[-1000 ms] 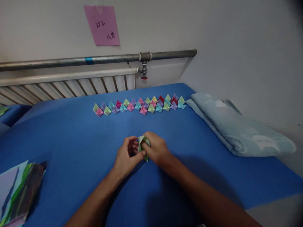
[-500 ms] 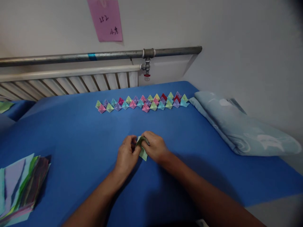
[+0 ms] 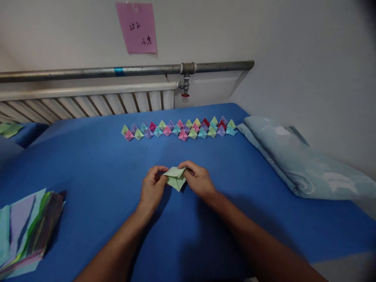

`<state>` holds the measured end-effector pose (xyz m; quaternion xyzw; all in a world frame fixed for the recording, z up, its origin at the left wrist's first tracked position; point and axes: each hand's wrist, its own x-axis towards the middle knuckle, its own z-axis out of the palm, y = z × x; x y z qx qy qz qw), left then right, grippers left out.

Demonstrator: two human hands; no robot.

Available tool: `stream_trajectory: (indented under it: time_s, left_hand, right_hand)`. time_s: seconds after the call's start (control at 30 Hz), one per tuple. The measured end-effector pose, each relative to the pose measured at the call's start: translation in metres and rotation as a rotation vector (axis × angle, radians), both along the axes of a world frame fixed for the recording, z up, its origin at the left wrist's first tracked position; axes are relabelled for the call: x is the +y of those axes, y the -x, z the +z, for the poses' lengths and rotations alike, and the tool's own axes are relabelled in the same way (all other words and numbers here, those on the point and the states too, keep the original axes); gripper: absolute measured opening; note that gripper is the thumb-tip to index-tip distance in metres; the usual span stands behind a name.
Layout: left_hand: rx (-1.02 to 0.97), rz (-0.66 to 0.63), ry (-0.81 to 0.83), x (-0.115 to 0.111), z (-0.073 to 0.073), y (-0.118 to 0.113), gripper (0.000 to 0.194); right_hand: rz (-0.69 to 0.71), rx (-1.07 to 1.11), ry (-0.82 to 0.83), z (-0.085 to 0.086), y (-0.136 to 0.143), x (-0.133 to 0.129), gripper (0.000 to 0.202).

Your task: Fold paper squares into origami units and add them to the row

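A light green folded paper (image 3: 175,179) is held between my two hands over the blue surface, its broad folded face and a lower point showing. My left hand (image 3: 152,190) pinches its left corner between thumb and fingers. On the right corner, my right hand (image 3: 199,180) is closed, with the thumb partly hidden by the paper. Beyond them stand rows of small folded paper pieces (image 3: 183,135) in pink, green, blue, purple, yellow and red.
At the lower left lies a stack of coloured paper sheets (image 3: 26,231). A folded pale blue blanket (image 3: 293,164) rests on the right of the blue surface (image 3: 88,168). Behind run a metal pipe (image 3: 147,70) and a radiator (image 3: 126,102); a pink note (image 3: 139,29) hangs above.
My hands have moved slightly apart. The green paper, earlier narrow and mostly covered by my fingers, now shows wide and spread between them. The view has shifted slightly.
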<state>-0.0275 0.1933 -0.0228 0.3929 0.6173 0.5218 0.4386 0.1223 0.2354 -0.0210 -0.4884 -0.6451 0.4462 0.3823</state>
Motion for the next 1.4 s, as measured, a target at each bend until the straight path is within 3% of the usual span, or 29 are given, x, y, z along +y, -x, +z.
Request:
stream_trajectory:
  time_s: [0.1, 0.23, 0.4, 0.57, 0.73, 0.83, 0.93, 1.0, 1.07, 1.23, 1.4]
  left_hand:
    - [-0.013, -0.026, -0.001, 0.000, 0.003, -0.001, 0.023]
    - [-0.053, -0.064, 0.020, -0.001, 0.002, -0.005, 0.036]
    - [-0.271, -0.025, -0.030, 0.001, 0.002, -0.008, 0.036]
    - [-0.479, -0.141, 0.056, -0.002, 0.016, -0.003, 0.037]
    - [-0.711, -0.285, 0.133, -0.001, 0.029, 0.008, 0.040]
    - [-0.663, -0.184, 0.197, 0.002, 0.027, 0.010, 0.044]
    - [-0.549, -0.064, 0.225, 0.005, 0.020, 0.009, 0.049]
    - [-0.513, -0.027, 0.207, 0.006, 0.016, 0.010, 0.052]
    - [-0.482, 0.001, 0.167, 0.007, 0.014, 0.011, 0.055]
    - [-0.433, -0.009, 0.099, 0.005, 0.016, 0.011, 0.055]
    - [-0.397, -0.101, 0.102, 0.001, 0.017, 0.005, 0.041]
  right_hand:
    - [-0.017, 0.086, 0.109, 0.002, 0.002, -0.001, 0.020]
    - [-0.013, 0.082, 0.075, -0.002, 0.004, -0.003, 0.021]
    - [0.003, 0.112, 0.071, -0.008, 0.006, -0.004, 0.022]
    - [-0.006, 0.159, 0.117, -0.006, 0.005, -0.004, 0.022]
    - [-0.010, 0.072, -0.224, -0.006, 0.001, -0.005, 0.024]
    - [0.065, -0.002, -0.392, -0.009, -0.001, -0.004, 0.029]
    - [0.178, -0.021, -0.453, -0.011, -0.004, -0.003, 0.033]
    - [0.247, -0.017, -0.414, -0.009, -0.006, -0.002, 0.034]
    - [0.256, 0.009, -0.272, -0.004, -0.010, 0.001, 0.035]
    - [0.060, 0.182, 0.176, 0.011, -0.011, 0.004, 0.027]
    - [0.140, 0.101, 0.258, 0.011, 0.000, -0.004, 0.023]
